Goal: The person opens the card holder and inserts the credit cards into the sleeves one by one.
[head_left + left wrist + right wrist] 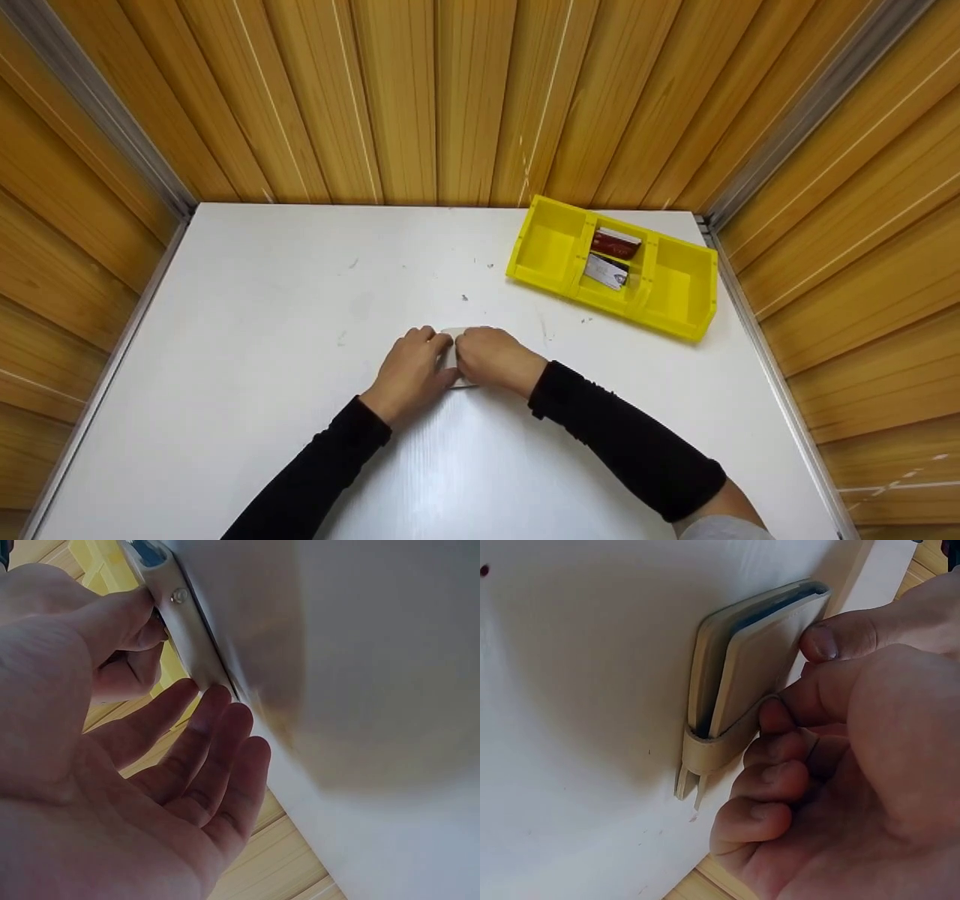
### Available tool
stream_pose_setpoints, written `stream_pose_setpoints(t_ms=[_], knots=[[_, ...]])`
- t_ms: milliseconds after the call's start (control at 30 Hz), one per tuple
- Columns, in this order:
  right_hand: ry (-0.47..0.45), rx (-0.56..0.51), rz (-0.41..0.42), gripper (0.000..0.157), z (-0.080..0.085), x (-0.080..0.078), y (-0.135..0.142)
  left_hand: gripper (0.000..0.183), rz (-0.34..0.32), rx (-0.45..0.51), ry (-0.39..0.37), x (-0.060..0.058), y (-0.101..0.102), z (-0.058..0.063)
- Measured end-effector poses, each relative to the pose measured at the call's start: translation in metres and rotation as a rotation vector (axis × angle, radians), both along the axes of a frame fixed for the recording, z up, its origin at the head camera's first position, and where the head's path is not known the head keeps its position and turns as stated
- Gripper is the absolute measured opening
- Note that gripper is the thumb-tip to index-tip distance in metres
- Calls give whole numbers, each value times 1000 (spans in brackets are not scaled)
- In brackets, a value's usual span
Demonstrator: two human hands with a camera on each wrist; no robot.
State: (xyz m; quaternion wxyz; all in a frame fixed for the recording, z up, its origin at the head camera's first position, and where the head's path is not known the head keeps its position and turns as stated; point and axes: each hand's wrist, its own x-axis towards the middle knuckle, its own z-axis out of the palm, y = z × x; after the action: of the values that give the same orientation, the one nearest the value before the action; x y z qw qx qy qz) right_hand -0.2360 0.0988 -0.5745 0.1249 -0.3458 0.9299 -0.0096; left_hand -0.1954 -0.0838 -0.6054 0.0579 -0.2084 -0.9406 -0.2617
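Note:
A beige card wallet [450,358] lies on the white table [247,322] between both hands. In the right wrist view its covers [761,652] stand slightly apart, with something blue between them, and a beige strap [720,750] runs round one end. A round snap [178,595] shows on it in the left wrist view. My left hand [412,371] steadies the wallet, thumb on its face and fingertips at its edge. With curled fingers, my right hand [495,360] pinches the strap at the wallet's right side.
A yellow three-compartment tray [551,285] stands at the back right. Its middle section holds a dark red card [615,244] and a whitish card [604,271]. Wood-patterned walls [472,97] enclose the table at the back and both sides.

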Motion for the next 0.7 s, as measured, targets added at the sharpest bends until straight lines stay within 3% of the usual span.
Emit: stream_pose_setpoints(t_ms=[267,700], knots=[[0,23,38,21,2,-1,-1,42,-5,12,26,1,0,-1],[-51,76,14,15,4,-2,-5,42,1,11,45,1,0,-4]])
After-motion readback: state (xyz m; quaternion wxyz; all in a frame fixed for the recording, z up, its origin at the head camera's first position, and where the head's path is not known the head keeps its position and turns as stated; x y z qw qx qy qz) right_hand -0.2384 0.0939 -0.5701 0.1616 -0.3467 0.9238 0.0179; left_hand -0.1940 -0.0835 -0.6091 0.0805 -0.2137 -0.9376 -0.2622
